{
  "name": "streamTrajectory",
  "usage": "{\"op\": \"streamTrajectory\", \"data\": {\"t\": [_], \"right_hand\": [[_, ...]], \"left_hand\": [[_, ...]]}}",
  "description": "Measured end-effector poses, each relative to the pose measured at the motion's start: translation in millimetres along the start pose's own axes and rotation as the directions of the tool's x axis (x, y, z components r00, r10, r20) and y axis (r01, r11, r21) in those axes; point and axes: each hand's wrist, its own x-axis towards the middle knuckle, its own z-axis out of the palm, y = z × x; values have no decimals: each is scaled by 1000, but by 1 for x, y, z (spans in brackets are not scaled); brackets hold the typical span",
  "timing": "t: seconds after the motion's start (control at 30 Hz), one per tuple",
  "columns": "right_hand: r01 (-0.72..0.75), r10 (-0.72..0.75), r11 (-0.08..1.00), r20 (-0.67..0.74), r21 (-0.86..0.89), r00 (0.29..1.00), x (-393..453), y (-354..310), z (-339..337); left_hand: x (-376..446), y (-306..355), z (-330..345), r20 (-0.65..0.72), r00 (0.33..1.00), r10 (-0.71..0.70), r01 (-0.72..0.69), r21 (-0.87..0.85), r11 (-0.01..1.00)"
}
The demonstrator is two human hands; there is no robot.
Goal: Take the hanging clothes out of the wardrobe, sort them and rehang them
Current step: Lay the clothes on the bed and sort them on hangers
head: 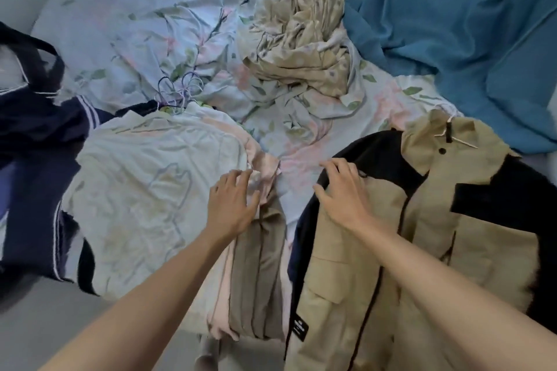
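Observation:
A beige and black jacket (422,220) lies on the bed at the right, a white hanger (452,132) in its collar. My right hand (343,189) rests on its left shoulder with fingers spread. A pile of light garments, topped by a white shirt (144,186), lies at the left, with a pink piece and a grey-brown piece (259,274) along its right edge. My left hand (233,203) touches that edge with fingers nearly straight. Purple and white hanger hooks (177,90) stick out at the pile's top.
Navy garments with white stripes (39,141) lie at the far left. A crumpled beige floral cloth (304,39) sits mid-bed on the floral sheet (135,9). A teal blanket (467,24) covers the upper right. The grey floor (45,325) shows at lower left.

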Motion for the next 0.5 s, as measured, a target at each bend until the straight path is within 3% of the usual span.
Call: {"op": "streamTrajectory", "data": {"t": [0.27,0.5], "right_hand": [[42,-41,999,187,1,982,86,-173,138],[-67,79,995,155,-77,985,199,-240,191]], "left_hand": [[11,-243,-34,10,998,-64,64,-51,997],[88,-397,-73,0,997,-82,82,-23,996]]}}
